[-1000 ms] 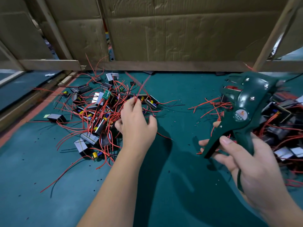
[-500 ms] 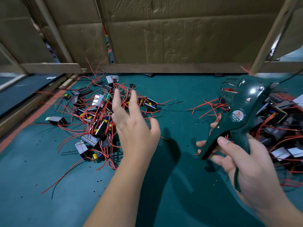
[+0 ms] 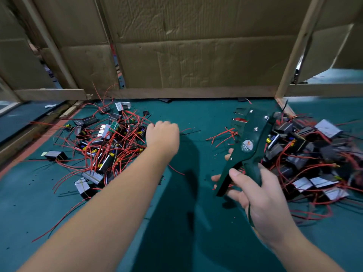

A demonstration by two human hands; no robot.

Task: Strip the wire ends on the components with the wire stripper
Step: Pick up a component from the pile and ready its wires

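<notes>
While the left hand (image 3: 163, 136) reaches to the left pile of parts (image 3: 88, 175), the right hand (image 3: 263, 195) holds the wire stripper (image 3: 249, 142) tight by its 2 handles. The left hand is at the right edge of that pile, with its back to the camera and its fingers bent down out of sight. It is blurry, so I cannot tell if it has a wire or nothing at all.

The parts are small dark boxes with shiny tops. Thin, bendy red wires (image 3: 125, 134) stick out of them in a tangle. The left hand is much nearer to this pile than the stripper is.

The stripper is hard, dark green plastic. Its long side points up and away from the person, with the biting end at the far tip, off to the right of the left hand. I think a wire end must be carried right to reach it.

A 2nd pile (image 3: 306, 154) lies just behind the stripper on the green mat (image 3: 186, 222).
</notes>
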